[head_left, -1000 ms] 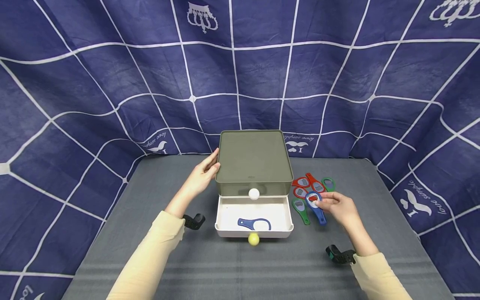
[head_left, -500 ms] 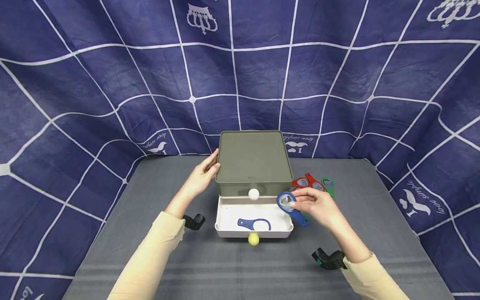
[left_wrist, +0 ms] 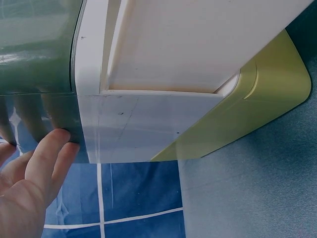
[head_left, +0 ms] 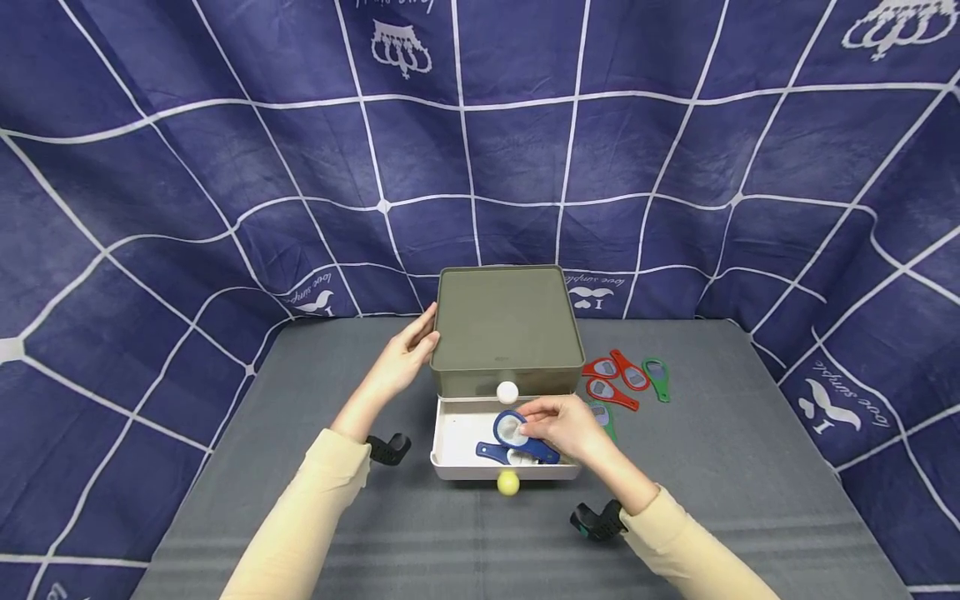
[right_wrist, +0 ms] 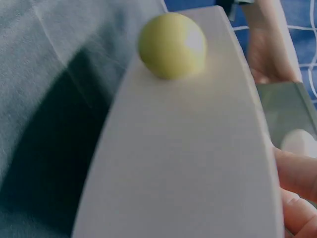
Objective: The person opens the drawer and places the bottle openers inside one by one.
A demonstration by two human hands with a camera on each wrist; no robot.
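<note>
My right hand (head_left: 561, 422) pinches a blue magnifying glass (head_left: 536, 448) above the pulled-out white drawer (head_left: 468, 472). Under it, partly covered, another blue magnifying glass (head_left: 491, 452) lies on the drawer floor. In the right wrist view the drawer front (right_wrist: 178, 158) hides what the fingers (right_wrist: 299, 208) hold. Along the left side of the olive-green drawer box (head_left: 506, 317), my left hand (head_left: 397, 358) rests with fingers nearly straight. The left wrist view shows its fingertips (left_wrist: 59, 135) touching the box's glossy side wall (left_wrist: 39, 106).
Right of the box lie several magnifying glasses, including a red one (head_left: 615, 394), a green one (head_left: 657, 379) and another green one (head_left: 603, 415) partly behind the right hand. A yellow knob (head_left: 507, 483) sticks out of the open drawer, a white knob (head_left: 507, 392) above it.
My right hand has lifted the blue magnifying glass from the group on the right and carried it left over the drawer. The left hand has stayed at the box's side.
</note>
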